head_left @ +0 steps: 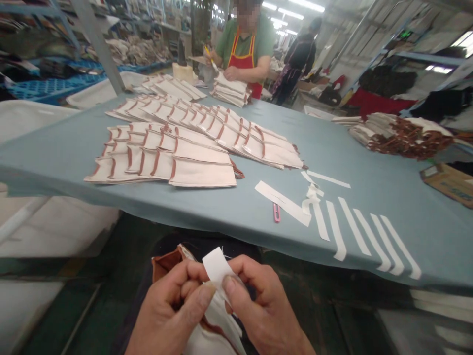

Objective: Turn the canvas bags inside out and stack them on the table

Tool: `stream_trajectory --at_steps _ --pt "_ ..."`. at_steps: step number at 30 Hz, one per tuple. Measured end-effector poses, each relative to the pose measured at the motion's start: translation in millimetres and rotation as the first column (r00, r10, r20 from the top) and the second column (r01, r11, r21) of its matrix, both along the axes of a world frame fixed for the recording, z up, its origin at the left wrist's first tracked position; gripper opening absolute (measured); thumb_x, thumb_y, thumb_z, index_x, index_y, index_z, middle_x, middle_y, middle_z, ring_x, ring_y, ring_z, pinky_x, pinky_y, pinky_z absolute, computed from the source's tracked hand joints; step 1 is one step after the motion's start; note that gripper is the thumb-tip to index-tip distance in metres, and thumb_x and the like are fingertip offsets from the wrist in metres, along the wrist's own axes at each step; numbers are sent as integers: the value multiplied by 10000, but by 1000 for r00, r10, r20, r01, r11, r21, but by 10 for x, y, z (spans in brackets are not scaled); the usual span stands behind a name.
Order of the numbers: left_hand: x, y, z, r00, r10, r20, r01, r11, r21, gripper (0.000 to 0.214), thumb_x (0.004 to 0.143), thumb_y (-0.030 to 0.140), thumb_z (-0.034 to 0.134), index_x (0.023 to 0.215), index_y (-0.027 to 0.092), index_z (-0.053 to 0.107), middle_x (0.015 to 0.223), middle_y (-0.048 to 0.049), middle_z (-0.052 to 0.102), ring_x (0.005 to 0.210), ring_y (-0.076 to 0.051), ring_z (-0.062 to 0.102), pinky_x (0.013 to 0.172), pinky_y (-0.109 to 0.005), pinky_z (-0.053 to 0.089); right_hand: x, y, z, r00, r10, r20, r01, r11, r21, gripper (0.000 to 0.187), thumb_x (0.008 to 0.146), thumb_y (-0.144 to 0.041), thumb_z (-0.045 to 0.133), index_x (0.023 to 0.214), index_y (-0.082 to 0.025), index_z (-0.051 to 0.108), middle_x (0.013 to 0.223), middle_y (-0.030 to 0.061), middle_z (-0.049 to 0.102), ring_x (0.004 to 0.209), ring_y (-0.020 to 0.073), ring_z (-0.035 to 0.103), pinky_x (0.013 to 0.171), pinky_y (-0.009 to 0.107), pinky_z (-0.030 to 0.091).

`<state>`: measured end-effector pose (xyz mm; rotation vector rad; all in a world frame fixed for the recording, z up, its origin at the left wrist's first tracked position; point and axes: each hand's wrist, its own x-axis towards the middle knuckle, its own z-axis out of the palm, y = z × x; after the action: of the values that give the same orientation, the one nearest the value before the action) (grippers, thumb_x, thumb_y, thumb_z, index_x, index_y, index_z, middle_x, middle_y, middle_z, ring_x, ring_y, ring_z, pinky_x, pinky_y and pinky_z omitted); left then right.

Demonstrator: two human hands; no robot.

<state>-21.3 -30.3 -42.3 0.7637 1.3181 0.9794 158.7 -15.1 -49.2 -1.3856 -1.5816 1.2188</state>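
Observation:
Between my two hands is a small white strip [217, 266], which looks like paper or tape. My right hand [260, 301] pinches it between thumb and fingers. My left hand [177, 301] is closed at the strip's left edge, its thumb and fingertips touching it. Beneath both hands, on my lap, lies a cream fabric piece [210, 333] with brown edging, partly hidden by the hands. On the table edge ahead, several white strips [354, 224] lie side by side, beside a wider white strip [283, 202] and a pink cutter [277, 213].
Overlapping rows of cream fabric pieces [203, 170] with brown trim cover the left of the blue-green table [258, 236]. Across it, a person in a red apron [242, 54] handles a fabric stack [229, 91]. A brown-edged pile [402, 135] and a cardboard box [449, 182] sit right.

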Motion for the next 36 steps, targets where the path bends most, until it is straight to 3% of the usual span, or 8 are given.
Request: stream_trajectory --at_steps 9,12,16,20,25,29,33,36 --pt "98 -31 57 999 -19 -51 19 1000 6 431 834 578 887 749 219 664 556 13 717 462 -164 676 446 -195 528 65 5 99 1000 22 -16 -23 998 -66 195 971 -287 623 884 -240 791 664 -31 692 563 142 585 514 238 418" --pt "160 -23 98 998 32 -63 -33 999 -12 432 832 580 874 740 231 636 539 28 702 444 -164 666 443 -202 519 61 43 74 990 -144 3 140 970 199 167 936 -206 635 1021 -241 774 826 5 784 692 170 717 644 260 562" --pt "231 7 116 981 134 -139 -129 990 50 401 831 550 846 720 235 624 520 58 660 446 -147 639 469 -194 504 20 8 58 959 -280 38 199 766 611 243 934 -110 637 1090 -273 728 990 50 831 894 225 789 847 357 625" --pt "266 8 63 957 153 -245 -107 976 190 326 877 500 789 743 229 668 565 47 659 486 -141 602 500 -201 481 -104 -66 26 974 -198 114 84 774 627 248 1000 -130 615 1170 -277 721 1049 68 852 905 248 806 827 392 622" --pt "262 -34 -15 934 169 -316 -76 955 287 332 944 488 741 753 218 719 626 32 672 540 -148 580 531 -218 466 -191 -104 -16 981 -182 58 108 777 620 220 1004 -116 587 1148 -228 709 1007 56 840 859 211 801 792 343 607" --pt "230 -60 -22 957 138 -256 -31 924 381 600 1034 747 586 850 214 793 664 -12 720 555 -170 596 557 -255 496 -214 -145 -50 986 -167 -21 157 869 468 225 909 -126 654 1090 -214 755 986 44 828 877 208 785 808 313 595" --pt "232 -99 4 996 21 -83 9 938 347 742 961 913 541 965 212 784 636 -24 722 507 -186 608 544 -286 518 -242 -164 -62 937 -233 -259 248 969 23 122 945 -280 724 1024 -203 775 909 44 803 797 188 732 742 277 569" --pt "228 -120 -45 1000 -10 11 6 954 299 777 899 977 554 960 222 729 589 -10 685 474 -182 579 475 -266 442 -248 -142 -53 856 -237 -459 134 960 -244 386 969 -551 771 993 -167 748 832 41 748 677 146 625 658 253 517"
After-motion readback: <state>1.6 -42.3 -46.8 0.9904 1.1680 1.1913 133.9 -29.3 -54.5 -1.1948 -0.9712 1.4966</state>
